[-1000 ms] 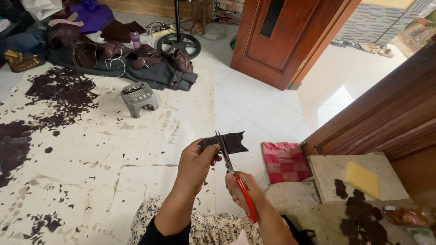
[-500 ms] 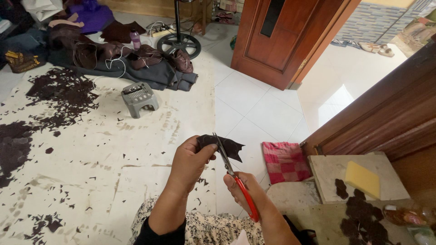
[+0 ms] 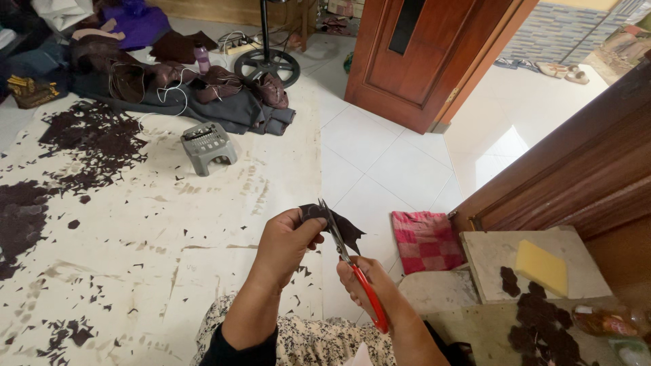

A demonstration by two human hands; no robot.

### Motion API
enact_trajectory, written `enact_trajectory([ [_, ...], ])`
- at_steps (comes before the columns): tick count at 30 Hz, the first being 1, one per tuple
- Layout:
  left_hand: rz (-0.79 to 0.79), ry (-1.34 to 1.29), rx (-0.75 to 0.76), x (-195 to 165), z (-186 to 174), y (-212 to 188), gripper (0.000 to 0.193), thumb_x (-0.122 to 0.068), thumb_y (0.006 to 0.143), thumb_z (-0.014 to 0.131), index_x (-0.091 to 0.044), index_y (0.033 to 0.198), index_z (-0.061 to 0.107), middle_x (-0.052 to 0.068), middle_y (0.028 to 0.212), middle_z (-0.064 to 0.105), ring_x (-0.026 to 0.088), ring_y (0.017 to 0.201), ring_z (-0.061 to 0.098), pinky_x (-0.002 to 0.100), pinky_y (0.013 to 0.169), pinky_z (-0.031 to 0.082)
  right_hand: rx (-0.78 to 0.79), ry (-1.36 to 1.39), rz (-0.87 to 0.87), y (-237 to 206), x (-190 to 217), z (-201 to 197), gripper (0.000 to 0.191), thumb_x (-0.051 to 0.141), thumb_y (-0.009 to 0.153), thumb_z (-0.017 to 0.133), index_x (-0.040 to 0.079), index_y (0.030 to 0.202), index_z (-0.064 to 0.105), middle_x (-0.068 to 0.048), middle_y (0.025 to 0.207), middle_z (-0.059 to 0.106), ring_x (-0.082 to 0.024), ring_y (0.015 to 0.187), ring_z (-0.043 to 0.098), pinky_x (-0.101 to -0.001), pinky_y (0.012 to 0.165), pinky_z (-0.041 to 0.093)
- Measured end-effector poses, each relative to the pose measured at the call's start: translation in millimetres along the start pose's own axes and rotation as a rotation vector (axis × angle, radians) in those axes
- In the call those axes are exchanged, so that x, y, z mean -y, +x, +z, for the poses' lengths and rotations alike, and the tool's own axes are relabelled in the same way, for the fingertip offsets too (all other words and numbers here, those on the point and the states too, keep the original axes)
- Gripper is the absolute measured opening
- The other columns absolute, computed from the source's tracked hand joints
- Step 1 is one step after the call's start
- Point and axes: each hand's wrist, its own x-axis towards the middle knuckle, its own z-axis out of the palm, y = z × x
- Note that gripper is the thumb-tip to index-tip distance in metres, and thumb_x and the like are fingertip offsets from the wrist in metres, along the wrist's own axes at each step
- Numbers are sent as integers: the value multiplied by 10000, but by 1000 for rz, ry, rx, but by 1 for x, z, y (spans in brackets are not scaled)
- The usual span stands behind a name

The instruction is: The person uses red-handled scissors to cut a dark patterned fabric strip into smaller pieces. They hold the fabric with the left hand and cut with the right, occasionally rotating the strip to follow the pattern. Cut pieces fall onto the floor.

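My left hand [image 3: 288,238] pinches a small dark brown scrap of leather [image 3: 341,226] and holds it up above the floor. My right hand [image 3: 371,289] grips red-handled scissors [image 3: 354,272], whose metal blades point up and cross the scrap near its middle. Both forearms rise from the bottom edge, over a patterned cloth [image 3: 319,341] on my lap.
Dark leather offcuts [image 3: 91,139] litter a stained white floor sheet [image 3: 135,257]. A small grey stool [image 3: 207,144] stands ahead, with shoes and bags [image 3: 203,85] behind it. A pink checked cloth [image 3: 426,238], a stone slab with a yellow sponge [image 3: 541,267] and a wooden door [image 3: 420,54] are to the right.
The scrap has turned and dropped slightly in my left hand. The scissor blades have worked further into it.
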Motion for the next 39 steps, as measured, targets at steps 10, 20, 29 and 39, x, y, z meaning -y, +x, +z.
enact_trajectory([
  [10, -24, -48, -13, 0, 2, -1, 140, -113, 890, 694, 3, 946, 749, 35, 777, 713, 93, 655, 610, 243, 589, 479, 22, 21, -17, 2, -7, -3, 638, 733, 801, 635, 101, 786, 550, 48, 601, 470, -50, 493, 450, -226, 432, 398],
  [20, 18, 34, 44, 7, 1, 2, 125, -140, 897, 705, -22, 926, 735, 31, 771, 709, 75, 667, 595, 233, 592, 451, -3, 39, 28, 3, -9, -1, 573, 679, 856, 597, 107, 819, 574, 45, 615, 486, -50, 516, 480, -225, 442, 416],
  [29, -20, 6, 126, 4, 7, -3, 150, -191, 917, 619, -54, 920, 680, 24, 776, 696, 90, 705, 638, 252, 626, 437, 46, 186, -49, 3, -10, 2, 522, 598, 944, 561, 95, 806, 552, 34, 613, 492, -52, 500, 457, -219, 439, 390],
  [39, 113, 2, 128, 15, 13, -3, 254, -268, 956, 613, -38, 982, 717, -25, 813, 617, 64, 762, 511, 241, 695, 432, -31, 178, -32, 0, -3, 11, 532, 616, 921, 573, 106, 772, 536, 52, 573, 456, -45, 430, 419, -217, 381, 352],
])
